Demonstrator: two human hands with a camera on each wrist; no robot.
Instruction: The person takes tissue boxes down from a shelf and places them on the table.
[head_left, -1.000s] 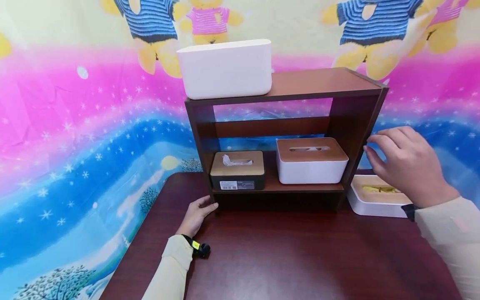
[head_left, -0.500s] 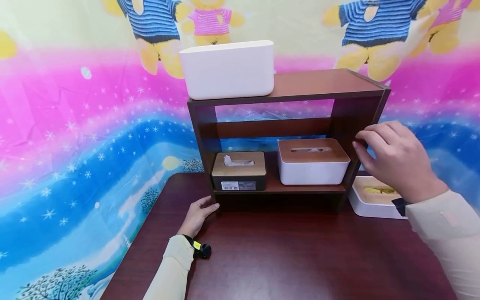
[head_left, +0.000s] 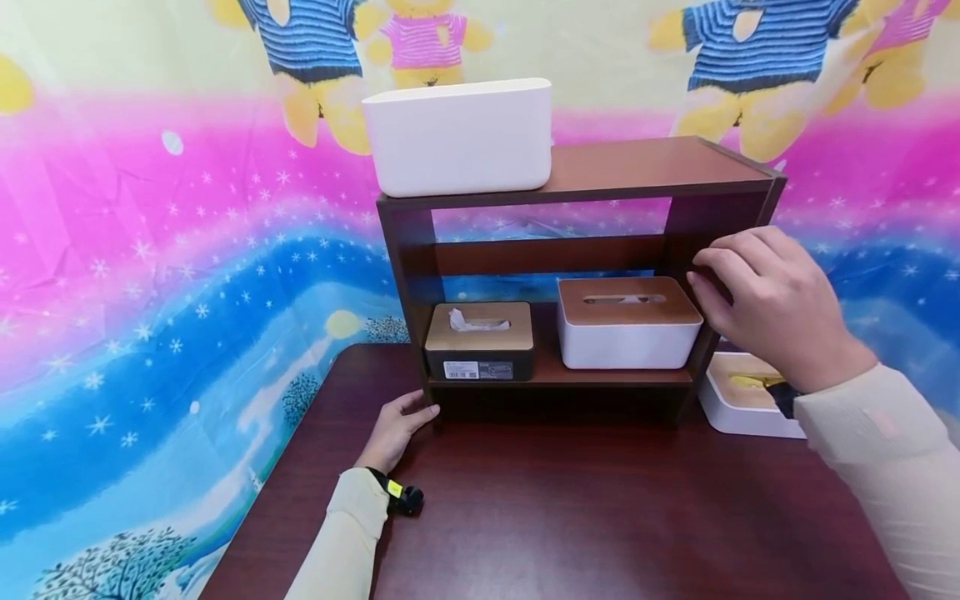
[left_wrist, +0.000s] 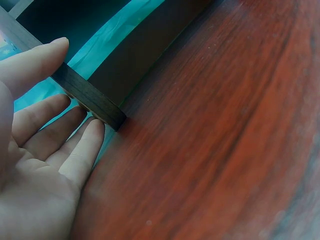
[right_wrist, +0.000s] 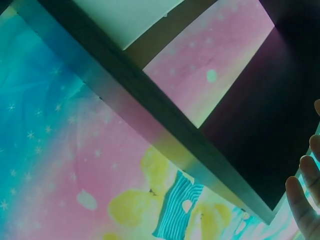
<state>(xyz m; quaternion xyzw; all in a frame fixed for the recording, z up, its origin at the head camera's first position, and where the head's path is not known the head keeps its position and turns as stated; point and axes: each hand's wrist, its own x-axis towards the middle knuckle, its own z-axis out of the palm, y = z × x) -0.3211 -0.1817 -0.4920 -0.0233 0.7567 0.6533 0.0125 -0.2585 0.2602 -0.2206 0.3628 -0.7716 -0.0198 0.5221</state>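
Observation:
A dark brown wooden shelf [head_left: 652,193] stands on the table. My left hand [head_left: 395,432] holds its left side panel low down, near the tabletop. In the left wrist view the thumb [left_wrist: 50,56] lies at one side of that panel and the fingertips at the other. My right hand [head_left: 780,304] is at the shelf's right side panel with loosely bent fingers and nothing visible between them. The right wrist view shows only its fingertips [right_wrist: 299,197] at the edge, beside the panel; whether they touch it I cannot tell.
On the shelf's lower board are a black tissue box [head_left: 480,342] with a wooden lid and a white tissue box [head_left: 630,325]. A white bin [head_left: 461,146] sits on top. Right of the shelf, another white box [head_left: 738,396] is partly hidden by my right arm. A printed cloth [head_left: 187,250] hangs behind.
My right hand has moved left and slightly up, from outside the right panel to overlapping it in the head view. The left hand stays at the left panel.

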